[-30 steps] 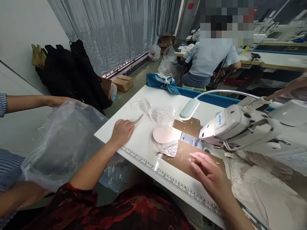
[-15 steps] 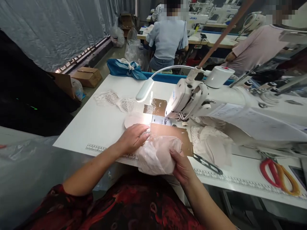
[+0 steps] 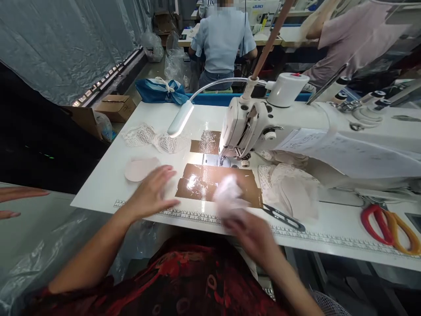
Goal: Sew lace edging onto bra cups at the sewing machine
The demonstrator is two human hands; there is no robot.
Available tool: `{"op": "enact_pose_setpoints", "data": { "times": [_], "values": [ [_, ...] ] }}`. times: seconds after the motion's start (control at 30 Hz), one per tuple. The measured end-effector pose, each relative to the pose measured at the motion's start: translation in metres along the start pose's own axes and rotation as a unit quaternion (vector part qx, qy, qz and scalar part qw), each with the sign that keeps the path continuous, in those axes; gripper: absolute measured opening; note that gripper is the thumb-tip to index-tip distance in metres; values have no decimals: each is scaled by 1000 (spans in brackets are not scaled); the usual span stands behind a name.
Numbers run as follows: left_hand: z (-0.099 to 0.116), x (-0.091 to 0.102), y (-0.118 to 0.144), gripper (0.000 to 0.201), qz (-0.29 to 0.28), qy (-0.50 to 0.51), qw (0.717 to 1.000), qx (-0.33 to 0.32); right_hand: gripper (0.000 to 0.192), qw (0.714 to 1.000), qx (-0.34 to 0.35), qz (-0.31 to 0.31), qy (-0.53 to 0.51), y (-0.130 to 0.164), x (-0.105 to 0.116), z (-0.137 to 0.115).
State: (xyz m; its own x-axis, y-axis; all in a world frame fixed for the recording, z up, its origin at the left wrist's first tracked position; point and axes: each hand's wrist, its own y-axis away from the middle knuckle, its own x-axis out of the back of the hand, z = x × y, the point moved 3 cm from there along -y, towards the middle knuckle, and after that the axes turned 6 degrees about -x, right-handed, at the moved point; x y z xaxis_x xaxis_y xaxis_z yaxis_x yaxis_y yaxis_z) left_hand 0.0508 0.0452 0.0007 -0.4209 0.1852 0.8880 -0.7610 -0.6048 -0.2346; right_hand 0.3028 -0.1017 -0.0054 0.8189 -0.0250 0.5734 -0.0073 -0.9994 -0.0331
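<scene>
In the head view my left hand point(image 3: 148, 193) is over the front of the table, thumb and fingers spread, holding nothing. Just beyond its fingertips lies a pale pink oval bra cup pad point(image 3: 140, 170). My right hand point(image 3: 248, 226) is smeared by motion but grips a crumpled whitish-pink piece of fabric point(image 3: 229, 193), held above the brown taped plate point(image 3: 197, 180). Behind that stands the white sewing machine point(image 3: 243, 127), with no cloth visible under its needle. A pair of lace bra cups point(image 3: 154, 138) lies flat at the back left.
Pale lace pieces point(image 3: 289, 188) are heaped right of the needle, near black thread snips point(image 3: 284, 218) and scissors point(image 3: 390, 228) with red and orange handles. A lamp point(image 3: 180, 118) overhangs the table. Another person's hand point(image 3: 19, 199) enters from the left; two people sit beyond.
My left hand has let go of the fabric and moved left; the oval pad now lies further left. My right hand still carries the fabric, bunched up, off the plate. Another person's hand shows more.
</scene>
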Motion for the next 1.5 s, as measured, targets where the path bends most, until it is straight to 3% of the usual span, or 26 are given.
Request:
{"op": "enact_pose_setpoints", "data": {
  "times": [0.07,0.1,0.13,0.17,0.23,0.3,0.37,0.43,0.5,0.57,0.63,0.7,0.77,0.8,0.9,0.97,1.07,1.17,1.27,1.33,1.5],
  "values": [
    [32,-9,-9,78,-102,165,979,-60,19,996,42,-81,-15,-13,-23,-15],
    [45,-14,-12,73,-147,232,958,-82,19,993,60,-98,-22,-16,-29,-21],
    [54,-18,-15,62,-168,269,944,-92,18,995,69,-77,-14,-18,-29,-24],
    [58,-21,-18,48,-163,278,943,-83,15,996,78,-31,3,-17,-24,-26],
    [50,-24,-20,27,-93,225,970,-26,7,990,95,94,43,-12,-6,-24],
    [35,-23,-18,19,-5,151,987,50,8,968,106,220,56,-5,14,-18],
    [30,-24,-16,22,6,178,981,80,12,954,92,282,37,-4,24,-13],
    [41,-29,-16,30,-53,317,946,46,10,971,47,234,-21,-12,20,-8],
    [62,-31,-18,42,-108,461,881,-17,11,985,-31,102,-136,-22,1,-2],
    [77,-32,-21,58,-112,531,839,-52,13,948,-121,-20,-293,-28,-21,4],
    [79,-33,-24,65,-74,517,851,-54,20,883,-184,-85,-424,-27,-39,8],
    [73,-37,-25,65,-35,447,893,-38,26,834,-206,-121,-498,-24,-49,9],
    [66,-43,-25,67,-43,410,911,-12,26,815,-201,-151,-522,-21,-52,7],
    [63,-47,-24,66,-63,426,903,10,25,813,-196,-159,-524,-21,-52,6],
    [63,-58,-20,49,-104,536,831,102,26,828,-199,-116,-511,-23,-48,4],
    [67,-63,-19,40,-82,588,791,151,36,844,-202,-53,-495,-25,-44,6],
    [72,-66,-20,38,-35,611,772,170,46,877,-160,8,-453,-26,-36,10],
    [72,-66,-22,37,3,591,789,167,28,919,-100,-5,-382,-25,-29,15],
    [69,-65,-22,37,32,561,812,161,29,936,-81,-50,-339,-24,-26,15],
    [68,-65,-22,39,24,544,825,149,24,940,-89,-54,-326,-25,-25,12],
    [65,-58,-24,39,-38,488,868,80,24,949,-112,13,-295,-30,-22,4]
  ]
}}
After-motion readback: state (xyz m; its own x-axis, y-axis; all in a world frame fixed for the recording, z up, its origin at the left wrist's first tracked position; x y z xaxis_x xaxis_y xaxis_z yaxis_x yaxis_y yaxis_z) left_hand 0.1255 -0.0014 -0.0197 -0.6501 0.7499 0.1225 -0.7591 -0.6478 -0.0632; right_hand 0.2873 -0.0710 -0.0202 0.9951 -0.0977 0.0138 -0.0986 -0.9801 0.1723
